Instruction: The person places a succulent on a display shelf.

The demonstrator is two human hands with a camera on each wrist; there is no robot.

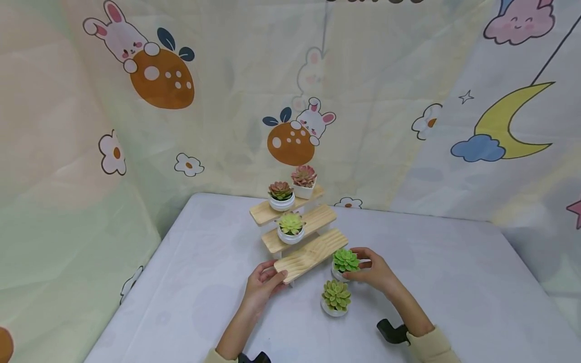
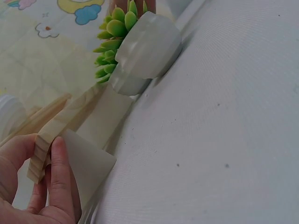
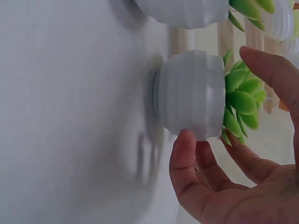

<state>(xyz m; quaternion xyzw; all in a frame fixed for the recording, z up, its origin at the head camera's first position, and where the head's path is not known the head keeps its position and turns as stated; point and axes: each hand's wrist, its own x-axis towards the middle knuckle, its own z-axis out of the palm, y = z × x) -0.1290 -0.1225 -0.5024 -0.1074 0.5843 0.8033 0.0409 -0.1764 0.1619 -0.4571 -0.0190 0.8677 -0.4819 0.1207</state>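
My left hand (image 1: 264, 283) pinches the near left corner of the lowest board (image 2: 46, 137) on a three-step wooden display stand (image 1: 310, 256), thumb on one face and fingers on the other. To the right, my right hand (image 1: 374, 272) curves round a green succulent in a white pot (image 3: 191, 95). In the right wrist view its fingers lie along the pot's side, and the thumb is up by the leaves. A second green succulent (image 1: 336, 297) in a white pot stands nearer me. The lowest board carries nothing.
A yellow-green succulent (image 1: 291, 224) sits on the middle board. On the top board stand a dark reddish succulent (image 1: 280, 192) and a pink one (image 1: 304, 177). A white cloth (image 1: 218, 302) covers the table, with a printed fabric backdrop (image 1: 236, 65) behind.
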